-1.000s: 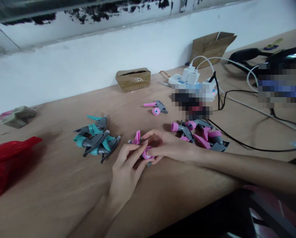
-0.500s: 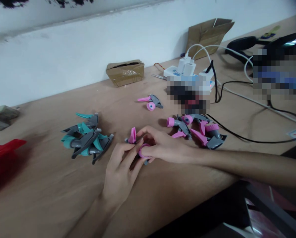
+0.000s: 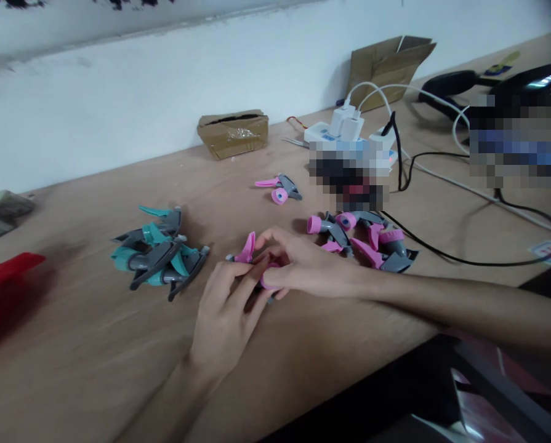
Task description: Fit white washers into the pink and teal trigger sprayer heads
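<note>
A pink and grey trigger sprayer head (image 3: 248, 251) is gripped between both my hands at the middle of the wooden table (image 3: 95, 344). My left hand (image 3: 226, 320) pinches its body from below. My right hand (image 3: 303, 267) closes its fingers over the pink collar end, which is mostly hidden. A pile of pink and grey sprayer heads (image 3: 365, 240) lies just right of my right hand. A pile of teal and grey sprayer heads (image 3: 157, 255) lies left of my left hand. One lone pink sprayer head (image 3: 279, 187) sits further back.
A taped cardboard box (image 3: 233, 132) and an open cardboard box (image 3: 388, 61) stand by the white wall. A power strip with white chargers (image 3: 346, 132) and black cables (image 3: 464, 258) fill the right side. A red plastic bag (image 3: 5, 274) lies at the far left.
My fingers have closed tighter over the pink collar, which now shows less. The view shifted slightly; the piles have not moved.
</note>
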Demonstrator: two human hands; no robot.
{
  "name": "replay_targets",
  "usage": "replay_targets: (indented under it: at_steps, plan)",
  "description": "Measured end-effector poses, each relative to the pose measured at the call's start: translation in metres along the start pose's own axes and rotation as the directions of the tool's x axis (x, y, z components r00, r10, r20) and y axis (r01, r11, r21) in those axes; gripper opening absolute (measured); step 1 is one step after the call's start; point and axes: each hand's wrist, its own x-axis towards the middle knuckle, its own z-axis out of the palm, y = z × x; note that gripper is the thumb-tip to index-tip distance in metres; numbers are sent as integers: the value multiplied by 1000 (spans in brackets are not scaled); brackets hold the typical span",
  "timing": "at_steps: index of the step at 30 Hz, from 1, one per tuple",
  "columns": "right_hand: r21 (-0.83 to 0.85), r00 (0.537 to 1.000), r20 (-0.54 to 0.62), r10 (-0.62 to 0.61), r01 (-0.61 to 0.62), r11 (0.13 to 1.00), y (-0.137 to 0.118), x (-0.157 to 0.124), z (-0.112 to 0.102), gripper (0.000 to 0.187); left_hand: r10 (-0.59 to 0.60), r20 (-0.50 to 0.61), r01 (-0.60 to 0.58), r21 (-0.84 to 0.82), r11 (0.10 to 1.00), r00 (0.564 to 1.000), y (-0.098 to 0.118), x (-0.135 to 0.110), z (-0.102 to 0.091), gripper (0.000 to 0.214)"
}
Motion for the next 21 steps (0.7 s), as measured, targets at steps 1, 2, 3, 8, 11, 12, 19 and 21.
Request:
replay_targets:
  at_steps: [1,2,3,8,11,12,19,21]
  plan:
    - [-13,1000,-4,-6,6,1000,0,0,0,31,3,3,-3,3,1000,1000,1,0,0,26]
    - [-26,1000,-10,-17,17,1000,0,-1,0,31,7,7,-7,6,1000,1000,1,1,0,25]
    - [-39,999,-17,-33,33,999,1,-1,-1,32,13,10,-13,7,1000,1000,2,1,0,25]
    - [-66,996,-22,-81,79,995,3,-1,-2,33,28,25,-29,13,1000,999,3,2,0,25]
    - [-46,995,14,-99,99,994,0,-2,-3,32,31,24,-31,18,999,999,3,2,0,24]
    - [-44,994,18,-104,104,994,0,-3,-3,32,34,26,-35,19,999,999,3,2,0,24]
    - [-103,987,-4,-159,157,982,2,-2,-3,32,72,54,-75,64,995,996,5,3,1,14]
    - [-125,982,-28,-186,181,975,4,-1,-3,35,83,68,-87,58,995,994,5,3,1,12]
